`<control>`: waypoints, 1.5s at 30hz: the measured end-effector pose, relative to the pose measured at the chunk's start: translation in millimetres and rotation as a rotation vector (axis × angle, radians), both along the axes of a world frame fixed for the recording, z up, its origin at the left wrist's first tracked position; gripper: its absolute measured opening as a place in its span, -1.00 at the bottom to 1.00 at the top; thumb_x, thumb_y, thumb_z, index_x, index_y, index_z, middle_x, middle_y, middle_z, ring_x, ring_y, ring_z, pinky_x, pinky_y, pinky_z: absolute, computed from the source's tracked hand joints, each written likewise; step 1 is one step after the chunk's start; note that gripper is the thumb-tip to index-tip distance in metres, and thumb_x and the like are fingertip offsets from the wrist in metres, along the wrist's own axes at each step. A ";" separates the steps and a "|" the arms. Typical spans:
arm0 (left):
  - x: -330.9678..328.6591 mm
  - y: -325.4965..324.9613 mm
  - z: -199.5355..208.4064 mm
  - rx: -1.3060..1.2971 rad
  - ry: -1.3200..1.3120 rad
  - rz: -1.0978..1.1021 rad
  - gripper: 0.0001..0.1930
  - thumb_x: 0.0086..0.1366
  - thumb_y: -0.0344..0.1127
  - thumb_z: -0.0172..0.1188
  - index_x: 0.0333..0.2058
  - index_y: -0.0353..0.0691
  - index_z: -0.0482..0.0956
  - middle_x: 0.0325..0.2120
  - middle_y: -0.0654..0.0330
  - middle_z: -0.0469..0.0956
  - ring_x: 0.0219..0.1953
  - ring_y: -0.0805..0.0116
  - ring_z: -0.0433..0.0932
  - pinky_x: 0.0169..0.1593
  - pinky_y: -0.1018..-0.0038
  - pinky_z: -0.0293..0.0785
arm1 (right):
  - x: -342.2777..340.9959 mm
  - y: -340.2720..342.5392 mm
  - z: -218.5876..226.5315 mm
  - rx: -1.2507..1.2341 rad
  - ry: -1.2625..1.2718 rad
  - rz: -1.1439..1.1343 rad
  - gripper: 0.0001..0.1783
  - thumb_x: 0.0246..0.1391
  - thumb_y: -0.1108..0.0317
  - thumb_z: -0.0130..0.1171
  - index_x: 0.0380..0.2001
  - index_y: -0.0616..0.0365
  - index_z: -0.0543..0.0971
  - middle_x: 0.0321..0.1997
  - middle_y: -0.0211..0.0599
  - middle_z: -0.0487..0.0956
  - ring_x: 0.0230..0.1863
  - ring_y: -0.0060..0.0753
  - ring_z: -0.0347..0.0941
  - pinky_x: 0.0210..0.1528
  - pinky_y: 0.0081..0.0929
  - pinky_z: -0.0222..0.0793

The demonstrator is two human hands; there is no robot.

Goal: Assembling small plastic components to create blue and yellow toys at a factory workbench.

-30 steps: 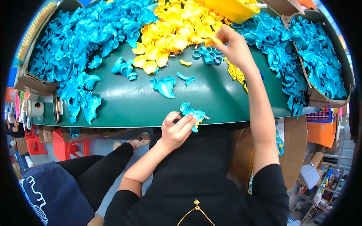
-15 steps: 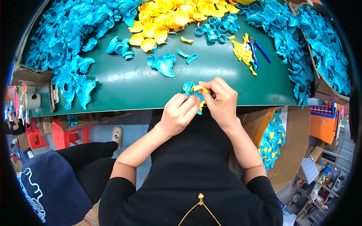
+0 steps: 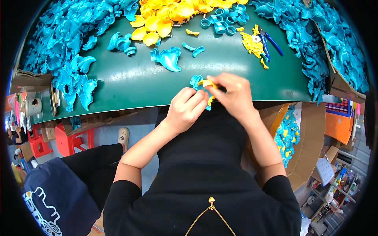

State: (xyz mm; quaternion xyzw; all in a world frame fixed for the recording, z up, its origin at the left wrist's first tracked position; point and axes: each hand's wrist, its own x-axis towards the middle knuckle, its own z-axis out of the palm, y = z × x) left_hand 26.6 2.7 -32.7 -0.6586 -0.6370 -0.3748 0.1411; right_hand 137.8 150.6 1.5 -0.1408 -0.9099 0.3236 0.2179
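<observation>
Just above the table's near edge, my left hand [image 3: 186, 109] is closed round a blue and yellow plastic part [image 3: 196, 82]. A round blue collar sticks out past its fingertips, and the rest is mostly covered. From the other side, my right hand [image 3: 235, 94] pinches a curved yellow plastic strip [image 3: 207, 83] against that part. Ahead of the hands lies a curved blue shell piece [image 3: 169, 59] with a collar on one end. Two small blue curved strips [image 3: 193, 49] rest beyond it.
Blue shells [image 3: 59, 47] heap at left, more [image 3: 291, 31] at right. Yellow cups [image 3: 169, 15] and blue rings [image 3: 226, 21] lie at the back, near small yellow pieces [image 3: 252, 43] and blue-handled pliers [image 3: 271, 44]. A carton [image 3: 311, 149] with blue-yellow parts stands below right; a person [image 3: 63, 192] sits left.
My right hand has shifted slightly up and right at the yellow strip, its elbow farther out. The left hand still holds the part. The whole view has tilted a little.
</observation>
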 end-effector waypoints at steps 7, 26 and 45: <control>12.6 2.1 -3.5 0.217 -0.237 -0.004 -0.60 0.07 -0.32 0.43 -0.13 -0.31 0.55 -0.16 0.12 0.50 -0.34 0.31 0.50 -0.29 0.45 0.49 | 19.1 -4.1 1.7 -0.123 0.086 -0.036 -0.64 0.13 0.55 0.23 0.02 0.18 0.63 -0.20 -0.14 0.66 -0.25 -0.15 0.62 -0.21 -0.39 0.51; 14.3 14.4 22.2 -0.399 -2.528 -1.035 -0.55 0.43 -0.18 0.12 0.16 -0.28 0.25 0.33 -0.32 0.09 0.13 -0.29 0.49 0.13 0.10 0.57 | 63.5 276.6 -6.6 0.704 -0.182 -0.914 -0.42 -0.09 0.19 0.46 0.06 0.00 0.59 -0.02 -0.26 0.63 -0.02 -0.06 0.53 0.00 -0.17 0.49; 5.2 12.9 21.6 -0.239 -2.436 -0.906 -0.11 0.18 -0.24 0.35 0.36 -0.44 0.05 0.25 -0.12 0.30 0.21 -0.08 0.46 0.23 0.14 0.47 | 75.8 118.1 29.9 0.218 0.272 -0.568 -0.71 0.11 0.61 0.22 -0.07 0.19 0.66 -0.02 -0.19 0.68 -0.11 -0.37 0.64 -0.08 -0.49 0.54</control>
